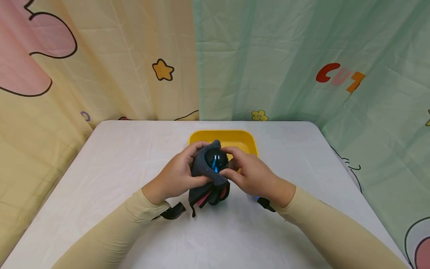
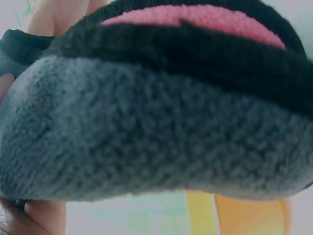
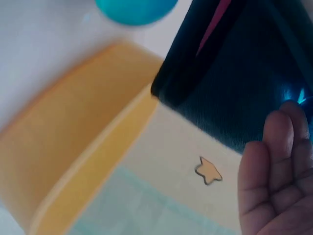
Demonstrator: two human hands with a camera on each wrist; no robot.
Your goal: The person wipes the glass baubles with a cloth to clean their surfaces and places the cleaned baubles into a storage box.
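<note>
In the head view, my left hand (image 1: 178, 173) grips a dark grey fleecy cloth item (image 1: 200, 162), thumb in front and fingers behind. Black folds and strips of pink (image 1: 202, 200) hang from its lower end; up close in the left wrist view, the grey fleece (image 2: 146, 132) has a black band and pink pile above it. A glossy black rounded object (image 1: 216, 160) with blue reflections sits in the curved grey opening. My right hand (image 1: 246, 168) pinches this object at its right side with thumb and fingers. In the right wrist view the fingertips (image 3: 279, 129) overlap the dark cloth.
Behind the hands, a yellow tray (image 1: 246, 138) rests on the white-covered table (image 1: 134, 149). A teal rounded thing (image 3: 137, 10) shows at the top of the right wrist view. Black wrist gear (image 1: 174, 211) is under the left sleeve. Printed curtains (image 1: 268, 56) surround the table.
</note>
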